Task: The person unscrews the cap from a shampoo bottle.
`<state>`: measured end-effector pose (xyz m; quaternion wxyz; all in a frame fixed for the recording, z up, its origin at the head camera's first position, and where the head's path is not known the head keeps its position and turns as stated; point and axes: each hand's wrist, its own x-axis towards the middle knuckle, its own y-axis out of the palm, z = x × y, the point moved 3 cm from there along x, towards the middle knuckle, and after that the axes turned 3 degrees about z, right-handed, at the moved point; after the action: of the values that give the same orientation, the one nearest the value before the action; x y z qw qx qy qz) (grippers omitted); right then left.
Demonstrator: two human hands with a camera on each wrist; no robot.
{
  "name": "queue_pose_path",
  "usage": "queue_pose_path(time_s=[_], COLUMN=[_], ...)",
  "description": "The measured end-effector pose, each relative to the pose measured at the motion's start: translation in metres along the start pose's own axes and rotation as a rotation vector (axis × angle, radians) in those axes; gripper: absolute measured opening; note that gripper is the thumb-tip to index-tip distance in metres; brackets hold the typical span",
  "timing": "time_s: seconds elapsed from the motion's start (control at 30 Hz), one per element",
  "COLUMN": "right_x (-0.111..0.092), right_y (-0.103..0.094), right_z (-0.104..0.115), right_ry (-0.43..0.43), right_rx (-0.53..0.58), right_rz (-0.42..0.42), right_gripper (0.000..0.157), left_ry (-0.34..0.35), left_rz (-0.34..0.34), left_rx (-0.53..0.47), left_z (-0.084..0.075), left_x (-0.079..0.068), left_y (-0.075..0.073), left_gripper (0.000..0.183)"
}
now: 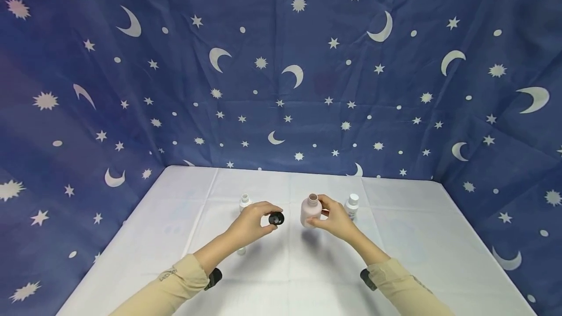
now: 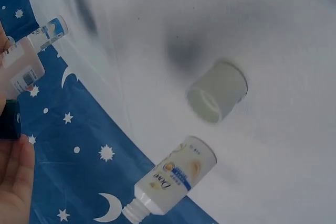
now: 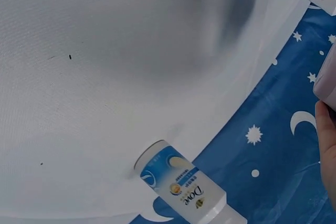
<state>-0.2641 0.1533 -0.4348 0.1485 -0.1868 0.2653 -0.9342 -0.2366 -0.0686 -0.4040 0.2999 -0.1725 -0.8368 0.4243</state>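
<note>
My left hand (image 1: 253, 219) pinches a small black cap (image 1: 276, 218) between thumb and fingertips, held above the table. To its right, my right hand (image 1: 337, 217) grips a pink bottle (image 1: 311, 211) round its side; the bottle is upright and its neck has no cap on. Behind the left hand stands a white Dove bottle (image 2: 176, 176) with a bare threaded neck. Below the left forearm a white cap (image 2: 218, 92) rests on the table, mostly hidden in the head view. Just behind the right hand is another white Dove bottle (image 3: 181, 184) with its white cap on.
A white cloth covers the table (image 1: 421, 238). Dark blue fabric (image 1: 281, 72) with moons and stars hangs along the back and both sides. Black wrist devices (image 1: 213, 278) sit by both sleeves.
</note>
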Motion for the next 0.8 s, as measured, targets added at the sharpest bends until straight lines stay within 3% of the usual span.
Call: queue_pose_path(time_s=[0.4,0.57,0.8], right_x=[0.01,0.02,0.034], right_y=[0.005,0.014,0.022], right_z=[-0.017,-0.024,-0.032], right_ry=[0.039,0.018,0.047], right_rx=[-0.045,-0.046,-0.084], right_rz=[0.006,0.048,0.104], right_gripper=[0.053,0.052,0.051], left_ry=[-0.04,-0.132,-0.186], left_rz=[-0.043,0.004,0.063], left_rx=[-0.098,-0.181,-0.214], left_z=[0.005,0.005,0.002], left_x=[0.006,0.006,0.01], left_y=[0.037,0.053,0.069], left_gripper=[0.035,0.034,0.034])
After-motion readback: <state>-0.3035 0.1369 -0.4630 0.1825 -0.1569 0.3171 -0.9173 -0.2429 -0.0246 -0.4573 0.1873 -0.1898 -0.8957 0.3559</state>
